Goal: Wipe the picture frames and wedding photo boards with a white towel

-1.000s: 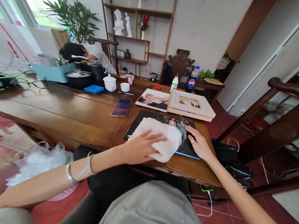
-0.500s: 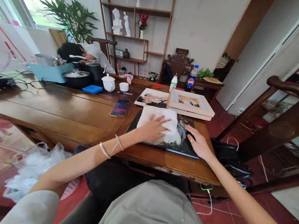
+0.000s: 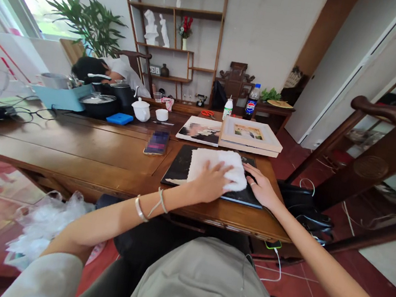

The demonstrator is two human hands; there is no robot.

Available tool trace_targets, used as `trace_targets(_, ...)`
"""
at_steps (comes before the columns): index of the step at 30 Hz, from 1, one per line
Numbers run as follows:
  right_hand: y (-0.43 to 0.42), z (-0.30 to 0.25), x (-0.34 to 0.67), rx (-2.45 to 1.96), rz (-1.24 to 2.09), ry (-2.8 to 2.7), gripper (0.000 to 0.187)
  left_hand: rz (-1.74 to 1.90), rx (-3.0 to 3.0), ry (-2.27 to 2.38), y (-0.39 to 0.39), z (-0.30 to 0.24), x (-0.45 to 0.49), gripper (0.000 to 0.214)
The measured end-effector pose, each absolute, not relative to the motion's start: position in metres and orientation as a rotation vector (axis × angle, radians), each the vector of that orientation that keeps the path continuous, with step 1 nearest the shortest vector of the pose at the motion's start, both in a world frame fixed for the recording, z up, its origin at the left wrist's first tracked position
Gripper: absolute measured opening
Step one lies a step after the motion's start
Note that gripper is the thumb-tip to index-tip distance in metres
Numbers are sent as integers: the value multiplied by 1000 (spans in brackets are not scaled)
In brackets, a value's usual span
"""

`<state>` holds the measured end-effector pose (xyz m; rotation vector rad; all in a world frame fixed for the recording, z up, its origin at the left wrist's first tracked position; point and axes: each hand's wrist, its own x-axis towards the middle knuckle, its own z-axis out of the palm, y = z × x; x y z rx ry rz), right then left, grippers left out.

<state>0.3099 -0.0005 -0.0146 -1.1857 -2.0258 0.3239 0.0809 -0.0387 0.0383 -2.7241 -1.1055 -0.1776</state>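
Note:
My left hand (image 3: 212, 183) lies flat with fingers spread on a white cloth (image 3: 201, 161), pressing it against a dark photo panel (image 3: 176, 165) at the table's near edge. Most of the panel's picture is hidden beneath the cloth and hand. My right hand (image 3: 262, 187) rests with fingers stretched out on the panel's right side, its fingertips close to the cloth's edge. Behind the panel lie a smaller photo print (image 3: 199, 130) and, on its right, a pale picture frame (image 3: 271, 142) with a photo inside.
On the wooden table (image 3: 109, 147) lie a phone (image 3: 156, 142) and a blue box (image 3: 119, 118). A white teapot (image 3: 141, 109), a white cup (image 3: 162, 114), red scissors (image 3: 207, 113), a white bottle (image 3: 228, 109) and a cola bottle (image 3: 252, 102) stand or lie farther back. Another person (image 3: 116, 72) leans down there.
My left hand has slid the cloth to the right and slightly toward me, uncovering the panel's left part and covering the figures. My right hand stays at the panel's right side.

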Motion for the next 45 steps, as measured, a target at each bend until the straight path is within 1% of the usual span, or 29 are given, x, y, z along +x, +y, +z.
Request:
trace_targets(3, 0, -15, 309, -1210, 336, -2009, 41, -203, -2644, -1259, -12, 36, 94, 38)
trace_targets(7, 0, -16, 312, -1204, 376, -1938, 47, -208, -2636, -1238, -11, 29, 116, 37)
trace_targets(10, -1, -16, 314, -1173, 409, -1865, 47, -215, -2660, -1213, -31, 29, 129, 36)
trace_targets(14, -4, -12, 313, -1236, 462, -1786, 46, -223, -2726, -1124, -70, 31, 128, 36)
trace_targets(17, -5, -9, 309, -1276, 433, -1810, 44, -202, -2757, -1048, -97, 30, 116, 33)
trace_targets(20, -5, -8, 306, -1266, 398, -1871, 40, -194, -2753, -1019, -107, 30, 104, 31)
trace_targets(24, -5, -8, 306, -1173, 355, -1979, 32, -147, -2727, -1138, -78, 37, 93, 34)
trace_targets(26, -6, -8, 305, -1161, 348, -1999, 32, -118, -2694, -1229, -48, 42, 89, 39)
trace_targets(28, -6, -7, 305, -1170, 349, -1999, 33, -122, -2715, -1206, -15, 47, 86, 45)
trace_targets(33, -6, -8, 305, -1173, 338, -1997, 33, -229, -2969, -1032, 39, 61, 101, 38)
trace_targets(36, -5, -9, 306, -1209, 300, -1999, 34, -273, -3042, -969, 46, 66, 125, 30)
trace_targets(40, -5, -10, 307, -1228, 277, -2017, 34, -265, -3001, -1028, 45, 63, 148, 31)
trace_targets(45, -6, -10, 306, -1198, 315, -2004, 34, -230, -2868, -1053, 41, 55, 125, 33)
